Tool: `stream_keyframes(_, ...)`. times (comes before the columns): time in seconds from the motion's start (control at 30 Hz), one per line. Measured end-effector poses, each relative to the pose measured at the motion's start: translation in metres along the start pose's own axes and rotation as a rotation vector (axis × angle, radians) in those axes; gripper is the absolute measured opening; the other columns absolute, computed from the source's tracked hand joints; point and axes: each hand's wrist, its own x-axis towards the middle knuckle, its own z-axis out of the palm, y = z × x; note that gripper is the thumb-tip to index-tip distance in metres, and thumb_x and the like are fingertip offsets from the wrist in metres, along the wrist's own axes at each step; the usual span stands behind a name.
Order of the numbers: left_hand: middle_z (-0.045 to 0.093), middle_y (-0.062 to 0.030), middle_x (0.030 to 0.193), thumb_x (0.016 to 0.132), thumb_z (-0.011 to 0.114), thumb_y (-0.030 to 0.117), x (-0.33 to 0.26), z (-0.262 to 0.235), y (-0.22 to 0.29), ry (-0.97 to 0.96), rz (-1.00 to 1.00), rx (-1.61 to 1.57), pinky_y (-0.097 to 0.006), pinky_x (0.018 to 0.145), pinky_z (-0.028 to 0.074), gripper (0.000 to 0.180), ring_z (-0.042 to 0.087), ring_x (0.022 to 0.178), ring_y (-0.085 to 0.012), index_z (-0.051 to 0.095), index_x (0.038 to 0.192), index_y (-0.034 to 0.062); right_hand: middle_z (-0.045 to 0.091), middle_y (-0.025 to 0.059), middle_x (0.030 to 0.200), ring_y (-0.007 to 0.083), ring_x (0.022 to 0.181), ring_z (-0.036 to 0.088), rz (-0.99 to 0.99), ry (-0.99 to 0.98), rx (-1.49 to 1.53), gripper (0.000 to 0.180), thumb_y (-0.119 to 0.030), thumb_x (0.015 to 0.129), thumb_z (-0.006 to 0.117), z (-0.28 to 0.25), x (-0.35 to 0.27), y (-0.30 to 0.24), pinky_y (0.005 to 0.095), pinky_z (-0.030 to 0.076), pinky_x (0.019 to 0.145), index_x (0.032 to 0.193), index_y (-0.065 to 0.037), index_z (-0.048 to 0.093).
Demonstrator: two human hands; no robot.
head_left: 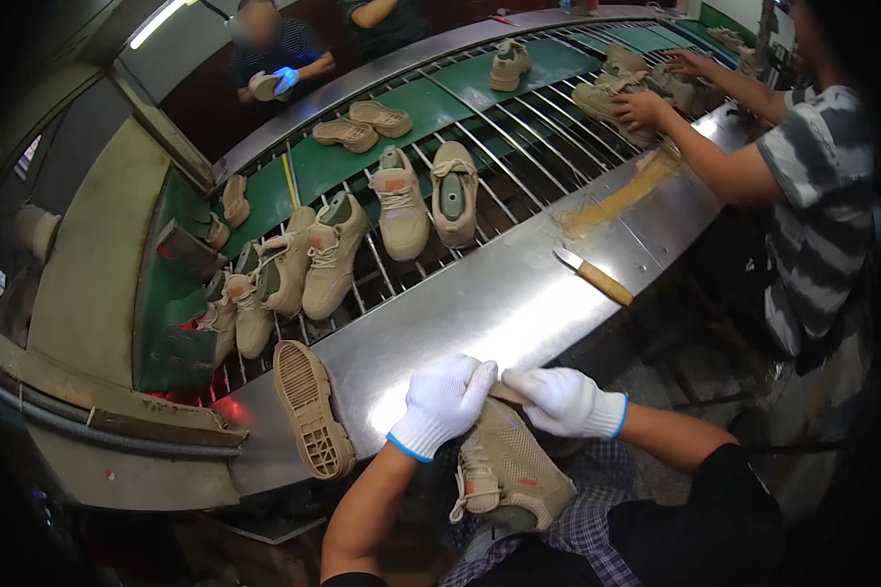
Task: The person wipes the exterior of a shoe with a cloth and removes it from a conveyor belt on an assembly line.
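A beige lace-up shoe (519,455) with a mesh upper and a small red mark rests at my lap, its toe pointing away from me and its heel toward me. My left hand (445,396), in a white knit glove, is closed round the left side of the toe end. My right hand (573,401), gloved alike, is closed on the right side there, thumb toward the other hand. Between the two thumbs shows a tan edge that looks like a sole. The fingertips under the shoe are hidden. Left of my left hand, a loose tan sole (308,406) lies tread up.
A knife (597,278) with a wooden handle lies on the metal ledge (460,323). Beyond it, several beige shoes (401,205) stand on a rod conveyor, with loose soles (362,125) on its green belt. One co-worker (832,176) handles shoes at right; others stand across.
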Motion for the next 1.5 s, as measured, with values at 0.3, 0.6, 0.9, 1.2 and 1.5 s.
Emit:
stream_keyframes(0.3,0.073,-0.0172,0.08,0.104,0.063,0.026,0.0,0.008,-0.001,0.039,-0.033,0.071,-0.045,0.071,0.056,0.034,0.071,0.075,-0.0365,0.077,0.081,0.0051,0.069,0.0183,0.094,0.0365,0.076,0.072,0.089,-0.308,0.184,0.063,-0.017,0.087,0.067,-0.037,0.013,-0.027,0.0438,0.061,0.068,0.147,-0.001,0.053)
stream_keyframes(0.6,0.075,-0.0158,0.083,0.107,0.058,0.024,-0.009,0.018,0.002,0.287,-0.029,-0.036,-0.04,0.071,0.058,0.035,0.074,0.074,-0.0325,0.077,0.089,0.0022,0.062,0.0228,0.118,0.0367,0.077,0.07,-0.008,-0.291,0.167,0.071,-0.017,0.09,0.068,-0.05,-0.009,-0.049,0.0422,0.061,0.067,0.154,0.002,0.044)
stream_keyframes(0.9,0.072,-0.0102,0.104,0.107,0.065,0.025,-0.037,0.043,-0.02,0.482,-0.531,-1.106,-0.029,0.088,0.055,0.03,0.067,0.094,-0.0147,0.066,0.118,-0.003,0.063,0.0282,0.134,0.0404,0.107,0.072,0.054,-0.162,0.069,0.073,-0.038,0.093,0.077,-0.031,-0.009,-0.054,0.0438,0.062,0.086,0.151,-0.001,0.051)
stream_keyframes(1.2,0.068,-0.0112,0.108,0.103,0.049,0.012,-0.044,0.018,0.031,0.516,-0.303,-1.099,-0.033,0.1,0.051,0.024,0.064,0.104,-0.0184,0.064,0.114,-0.0029,0.064,0.0297,0.137,0.0456,0.117,0.069,0.21,-0.356,0.21,0.097,-0.051,0.091,0.079,-0.072,0.078,-0.083,0.0452,0.056,0.101,0.161,0.0,0.035)
stream_keyframes(1.5,0.052,-0.0197,0.155,0.116,0.03,0.048,-0.125,0.031,0.023,0.142,-0.663,-1.455,-0.047,0.122,0.042,0.064,0.052,0.143,-0.0316,0.042,0.157,0.0004,0.064,0.0278,0.137,0.0368,0.133,0.064,-0.132,0.197,0.631,0.098,-0.025,0.081,0.095,-0.104,0.026,-0.109,0.0455,0.048,0.115,0.154,0.009,0.04)
